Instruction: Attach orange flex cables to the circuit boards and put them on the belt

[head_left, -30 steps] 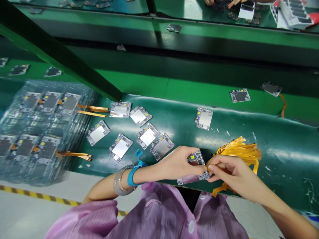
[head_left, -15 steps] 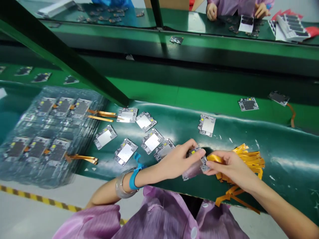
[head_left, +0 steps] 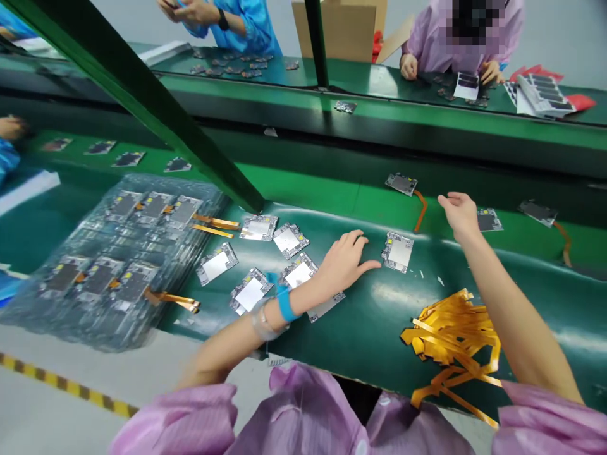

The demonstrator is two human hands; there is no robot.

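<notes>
Bare green surface (head_left: 379, 328) lies open along the near edge between the loose boards (head_left: 265, 259) at left and the orange ribbon pile (head_left: 453, 338) at right, while a slanting green beam (head_left: 156, 104) bars the far-left approach.

Count, head view:
- Loose circuit boards (head_left: 399, 251) on dark mat (head_left: 370, 328): 7.
- Boards on the green belt (head_left: 303, 180), near lane: 3 with orange flex cable (head_left: 402, 183), 1 without.
- Clear tray stacks (head_left: 114, 259): 1.
- Heaps of orange flex strips (head_left: 453, 335): 1.
- Own hands: 2.
</notes>
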